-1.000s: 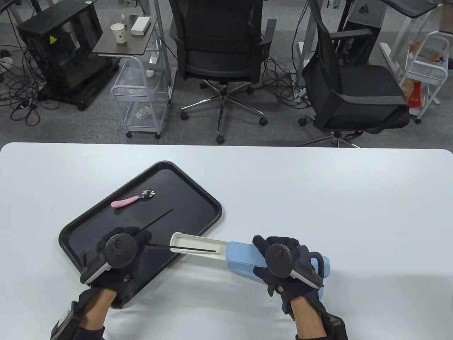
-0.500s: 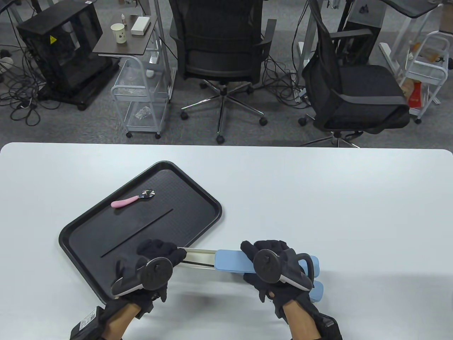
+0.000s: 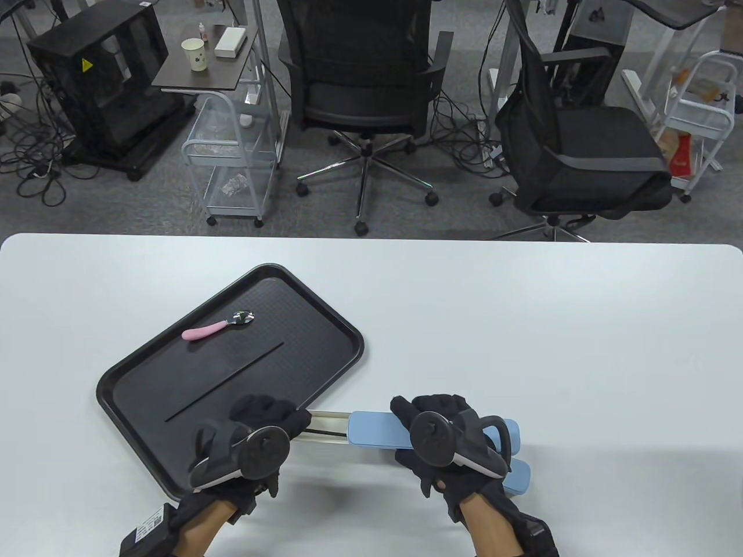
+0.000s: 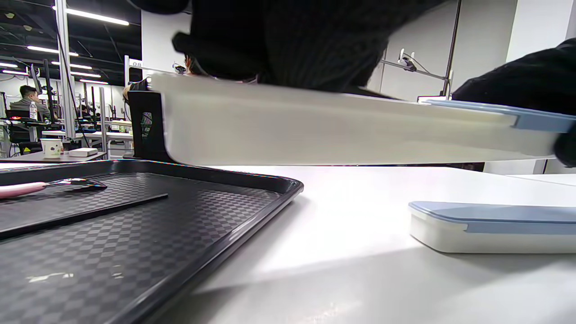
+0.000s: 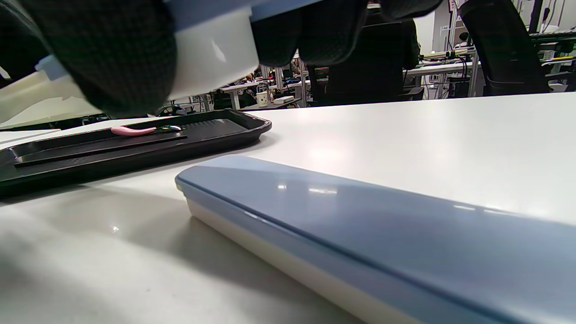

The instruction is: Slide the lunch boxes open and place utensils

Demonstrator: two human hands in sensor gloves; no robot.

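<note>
Right now my left hand grips the white end of the box, and my right hand clasps its blue lid; both sets of fingers are wrapped tight on it. I hold the box clear of the table, just off the tray's near corner, with a short stretch of its white trough showing between my hands and one black chopstick lying along it.

I judge the step in hand is sliding lid along trough. To do it well I should keep both parts in one straight line, pull evenly along the length, and hold the box level so the chopstick does not roll out.

A second box lies shut on the table beneath my right hand. Both boxes are long, narrow, smooth and glossy plastic, white below and pale blue on top, with rounded corners. The tray is black with a fine checkered grain and a raised rim; on it lie another thin black chopstick and, farther from me, a spoon with a pink handle and shiny bowl.
</note>
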